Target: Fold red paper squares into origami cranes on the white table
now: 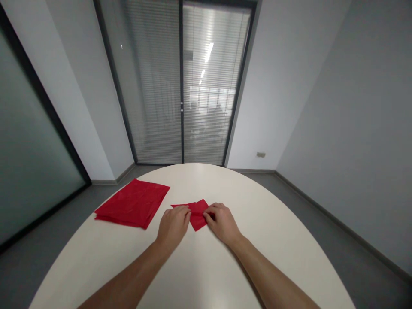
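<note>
A small folded piece of red paper [197,211] lies near the middle of the white table, with pointed corners at its top, left and bottom. My left hand [174,224] is closed on its left part, thumb and fingers pressed together there. From the other side my right hand [222,222] pinches its right edge, fingers curled and thumb tucked under. Part of the paper is hidden beneath both hands. Left of my left hand rests a stack of larger red sheets [135,202], slightly creased, apart from the folded piece.
The round white table [199,180] has its curved far edge just beyond the papers. The red stack reaches the table's left edge. Past the table stand a glass partition with blinds [157,94] and pale walls [283,86].
</note>
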### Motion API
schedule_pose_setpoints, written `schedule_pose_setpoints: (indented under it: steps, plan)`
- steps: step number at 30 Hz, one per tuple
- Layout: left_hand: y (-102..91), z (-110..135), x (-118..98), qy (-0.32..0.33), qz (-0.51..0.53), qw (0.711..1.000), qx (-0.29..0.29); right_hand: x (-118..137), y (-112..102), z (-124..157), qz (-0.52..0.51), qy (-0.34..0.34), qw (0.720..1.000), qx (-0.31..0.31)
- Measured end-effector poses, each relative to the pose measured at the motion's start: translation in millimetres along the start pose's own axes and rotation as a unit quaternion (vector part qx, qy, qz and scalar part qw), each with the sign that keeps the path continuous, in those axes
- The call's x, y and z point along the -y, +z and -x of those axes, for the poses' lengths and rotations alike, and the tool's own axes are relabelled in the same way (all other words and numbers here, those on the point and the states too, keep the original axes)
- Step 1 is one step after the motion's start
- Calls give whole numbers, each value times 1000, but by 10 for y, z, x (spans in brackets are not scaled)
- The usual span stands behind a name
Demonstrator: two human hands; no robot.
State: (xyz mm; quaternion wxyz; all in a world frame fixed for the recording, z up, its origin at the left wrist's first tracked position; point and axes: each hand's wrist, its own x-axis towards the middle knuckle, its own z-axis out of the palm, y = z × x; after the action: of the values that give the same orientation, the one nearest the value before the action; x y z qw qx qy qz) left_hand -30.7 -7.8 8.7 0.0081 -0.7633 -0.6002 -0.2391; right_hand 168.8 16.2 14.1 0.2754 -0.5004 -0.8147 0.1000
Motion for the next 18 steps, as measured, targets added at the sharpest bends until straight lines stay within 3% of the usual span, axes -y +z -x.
schedule_pose_setpoints:
  steps: [10,18]
  plan:
    - [-33,-26,-2,-14,-4,1000,-1,-42,32,21,-26,-5,1000,-12]
    - [-8,-5,7,14,-12,1000,23,-31,24,12,-32,-27,999,-3]
